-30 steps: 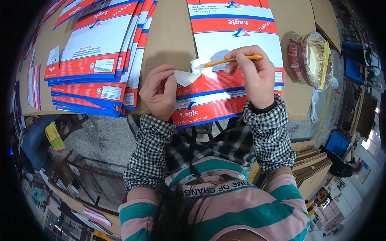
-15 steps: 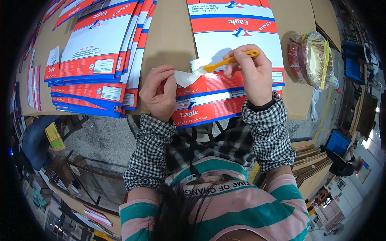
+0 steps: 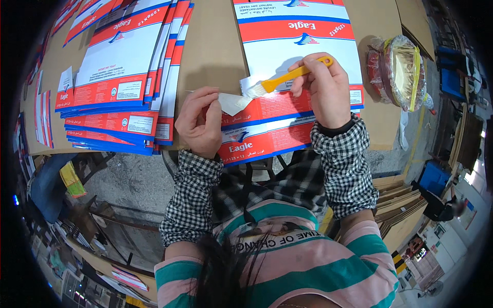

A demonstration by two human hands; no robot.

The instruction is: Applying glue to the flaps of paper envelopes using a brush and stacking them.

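A flat printed carton blank (image 3: pixel 303 59) in red, white and blue lies in front of me, its near edge at the table's front. My left hand (image 3: pixel 199 120) pinches the tip of a small white flap (image 3: pixel 233 103) at the blank's left side, thumb against fingers. My right hand (image 3: pixel 328 92) grips the yellow handle of a flat brush (image 3: pixel 285 79). Its pale bristles point left and meet the flap's right end; whether they press on it I cannot tell.
Stacks of similar carton blanks (image 3: pixel 115 66) lie on the left of the brown table (image 3: pixel 208 51). At the right stands a round container (image 3: pixel 405 74) wrapped in clear plastic, with pale contents and a yellow band. Flat cardboard sheets (image 3: pixel 398 208) lean below the table's right side.
The brush has shifted slightly left and lies at a flatter angle, its bristles showing more fully. My left hand still pinches the flap, having moved only a little.
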